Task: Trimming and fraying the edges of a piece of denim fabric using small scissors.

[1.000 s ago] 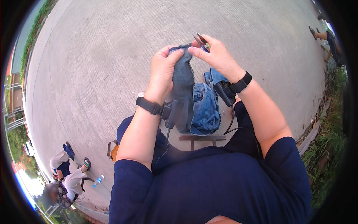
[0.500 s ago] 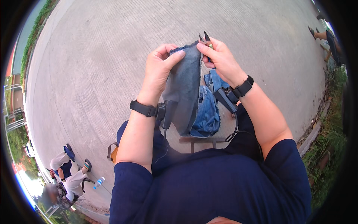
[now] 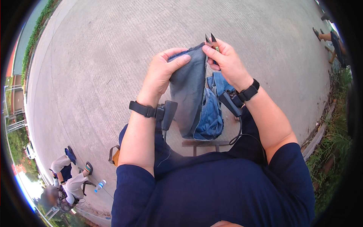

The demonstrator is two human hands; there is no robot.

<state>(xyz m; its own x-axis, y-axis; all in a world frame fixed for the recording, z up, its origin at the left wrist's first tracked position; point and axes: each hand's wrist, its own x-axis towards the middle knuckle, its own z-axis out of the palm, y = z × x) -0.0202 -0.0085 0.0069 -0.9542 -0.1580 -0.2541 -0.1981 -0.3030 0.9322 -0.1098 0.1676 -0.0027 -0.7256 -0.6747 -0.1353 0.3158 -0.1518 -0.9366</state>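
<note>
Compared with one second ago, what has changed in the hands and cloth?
The right hand moved to the right, and the denim piece now spreads wider between both hands. The snips, held in the right hand, turned from up-left to nearly straight up. The left hand still grips the cloth's top edge. The blue jeans and the bottle stayed.

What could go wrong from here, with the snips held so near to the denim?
The snips in the right hand stand with blades apart near the frayed edge of the denim piece, so they might nick the cloth or a finger. That hand also seems to pinch the denim piece's corner, which may make its hold on the snips less steady. The black cable below the right wrist device could snag when the arm moves.
</note>
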